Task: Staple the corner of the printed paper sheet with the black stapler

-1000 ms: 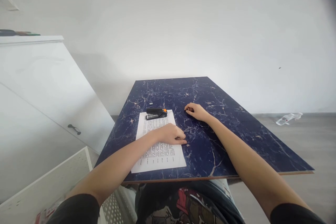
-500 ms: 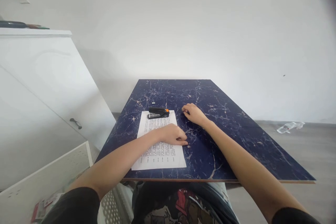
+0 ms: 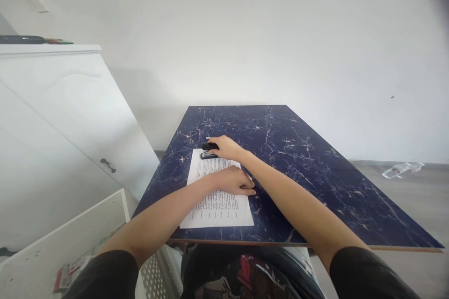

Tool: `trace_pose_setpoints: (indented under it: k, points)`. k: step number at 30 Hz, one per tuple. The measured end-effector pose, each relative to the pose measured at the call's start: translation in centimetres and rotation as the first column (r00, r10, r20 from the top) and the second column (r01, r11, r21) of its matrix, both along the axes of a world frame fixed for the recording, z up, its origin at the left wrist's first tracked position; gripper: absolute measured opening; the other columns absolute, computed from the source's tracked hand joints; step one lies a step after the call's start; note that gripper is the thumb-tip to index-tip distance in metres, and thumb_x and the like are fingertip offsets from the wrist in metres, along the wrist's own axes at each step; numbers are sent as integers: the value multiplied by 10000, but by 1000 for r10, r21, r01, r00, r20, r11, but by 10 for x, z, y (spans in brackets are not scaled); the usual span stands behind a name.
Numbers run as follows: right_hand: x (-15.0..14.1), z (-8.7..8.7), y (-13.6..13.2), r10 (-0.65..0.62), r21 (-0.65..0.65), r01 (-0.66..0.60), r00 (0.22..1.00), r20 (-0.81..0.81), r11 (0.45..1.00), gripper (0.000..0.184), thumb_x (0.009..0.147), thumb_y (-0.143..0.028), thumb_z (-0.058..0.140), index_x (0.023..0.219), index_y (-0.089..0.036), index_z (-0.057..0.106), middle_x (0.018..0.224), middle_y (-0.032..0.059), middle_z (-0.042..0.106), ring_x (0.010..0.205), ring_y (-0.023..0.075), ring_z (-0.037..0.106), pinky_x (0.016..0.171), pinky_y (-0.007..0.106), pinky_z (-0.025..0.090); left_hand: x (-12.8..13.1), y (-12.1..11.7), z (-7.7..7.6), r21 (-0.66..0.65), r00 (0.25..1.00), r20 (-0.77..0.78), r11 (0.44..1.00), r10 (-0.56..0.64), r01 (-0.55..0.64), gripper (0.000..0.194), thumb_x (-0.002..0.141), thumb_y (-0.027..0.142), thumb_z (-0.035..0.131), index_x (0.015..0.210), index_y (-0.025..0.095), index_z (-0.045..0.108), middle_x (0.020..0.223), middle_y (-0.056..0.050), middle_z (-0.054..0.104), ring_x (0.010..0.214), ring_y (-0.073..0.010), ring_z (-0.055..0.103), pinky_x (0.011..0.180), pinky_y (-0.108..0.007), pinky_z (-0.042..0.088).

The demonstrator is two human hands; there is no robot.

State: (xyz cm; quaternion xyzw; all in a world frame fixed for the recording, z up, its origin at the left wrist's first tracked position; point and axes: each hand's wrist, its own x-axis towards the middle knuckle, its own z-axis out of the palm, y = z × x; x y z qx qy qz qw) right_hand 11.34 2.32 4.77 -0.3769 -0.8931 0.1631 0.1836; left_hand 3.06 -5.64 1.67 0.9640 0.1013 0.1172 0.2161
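Dark blue, white-veined rectangular tabletop [image 3: 298,149]: smooth with a faint gloss — near edge brown, wood-like.
Flat white printed sheet [image 3: 217,221]: matt, smooth paper.
Small black oblong stapler [image 3: 206,146]: plastic-looking top, shiny metal-like strip below.
Tall white boxy cabinet [image 3: 70,98] at left: smooth, soft sheen.
White perforated basket [image 3: 155,273] at near left: smooth, plastic-looking.
Black short sleeves [image 3: 365,271]: soft, matt cloth.
Clear, crumpled-looking piece [image 3: 401,170] at right: thin plastic — glossy.

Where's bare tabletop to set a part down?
Free: right side of the table, between the right forearm and right edge; also the far strip, beyond the small pale piece. Crowded: left of centre, where the right hand grips the stapler over the paper and the left hand rests across its right edge.
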Motion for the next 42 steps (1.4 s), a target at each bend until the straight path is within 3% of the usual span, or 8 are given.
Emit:
trace_pose_setpoints:
  k: [9,14,20,23,25,28,32,42]
  points:
    - [94,19,3,-237,54,254,948,-211,966,402,939,-239,639,1341,-220,643,1228,115,737,1056,288,703,953,449,556,1,1,-5,53,999,24,998,-27,26,469,1000,383,534,617,176,362,565,30,459,501,-92,393,523,-294,264]
    - [156,1,5,-361,67,378,914,-184,923,457,912,-241,625,1367,-218,654,1282,107,727,1180,318,677,1059,490,507,1,4,-9,37,999,35,999,-33,32,468,997,386,538,607,180,384,552,32,471,486,-92,380,522,-285,293]
    - [175,-17,-1,-331,62,340,936,-118,938,439,888,-206,632,1323,-215,693,1296,93,727,1223,305,666,1112,468,477,1,1,1,-42,1000,-12,999,3,-4,485,1015,440,507,612,179,440,584,17,525,522,-93,449,571,-274,356]
    - [180,-16,-3,-323,77,330,943,-84,941,439,892,-193,633,1326,-220,693,1305,98,722,1214,316,669,1098,476,486,-4,6,9,-96,988,8,984,151,-150,518,1030,461,469,597,179,444,558,9,491,504,-99,428,569,-282,362]
    - [184,-16,-3,-336,82,341,940,-66,937,438,889,-187,641,1323,-222,696,1299,106,723,1205,325,671,1086,481,491,-12,16,14,-73,927,30,926,373,-370,482,1046,428,426,636,181,487,595,-5,508,520,-114,441,579,-291,375]
    - [189,-16,-3,-352,80,355,935,-54,931,425,891,-187,645,1310,-222,701,1292,113,724,1195,332,671,1072,482,494,-28,34,15,123,703,66,694,708,-710,278,1040,300,417,908,167,622,934,-100,642,839,-207,607,770,-345,466]
    - [188,-14,-8,-328,80,332,943,-57,940,401,920,-236,630,1317,-220,680,1280,108,725,1163,315,678,1032,454,512,-44,47,8,375,408,-59,399,911,-837,283,1008,293,486,1196,125,615,1255,-213,593,1203,-369,532,977,-495,433]
    - [170,-20,-12,-408,109,420,906,-115,901,315,979,-431,576,1178,-228,713,1097,85,772,955,273,716,850,380,528,-40,46,4,420,391,-130,408,911,-811,258,1011,229,474,1217,132,596,1256,-196,585,1216,-345,519,969,-465,434]
